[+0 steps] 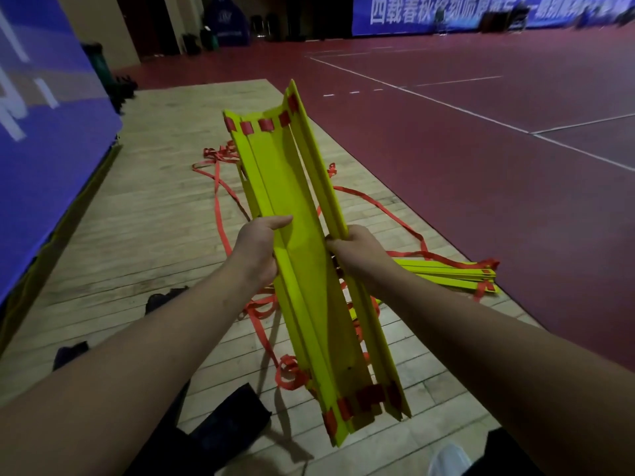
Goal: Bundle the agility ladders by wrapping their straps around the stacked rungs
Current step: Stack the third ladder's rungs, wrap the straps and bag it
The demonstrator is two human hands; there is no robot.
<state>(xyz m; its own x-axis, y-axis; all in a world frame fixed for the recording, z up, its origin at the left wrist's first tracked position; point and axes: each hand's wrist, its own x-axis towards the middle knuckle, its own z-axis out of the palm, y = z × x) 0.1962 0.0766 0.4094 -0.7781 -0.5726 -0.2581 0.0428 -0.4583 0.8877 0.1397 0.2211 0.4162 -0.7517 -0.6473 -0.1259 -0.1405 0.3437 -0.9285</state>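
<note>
Midair, the left hand [256,247] and right hand [357,252] each grip the fanned yellow rungs [295,187] — red straps [217,190] trailing.

both forearms reach forward; left hand [256,247] and right hand [355,250] curl into grips, left thumb extended.

Item 1: held rung stack [302,207]. Several flat yellow rungs lying long edge to long edge, splayed open into a shallow trough. It is lifted off the floor [154,218], gripped at mid-length by the left hand [256,247] and right hand [357,250].

Item 2: red straps [378,207]. Webbing threaded across both ends of the held rung stack, trailing below it in loose loops on either side.

Item 3: second rung stack [446,273]. Yellow rungs lying flat on the floor, right of the held rung stack.
</note>
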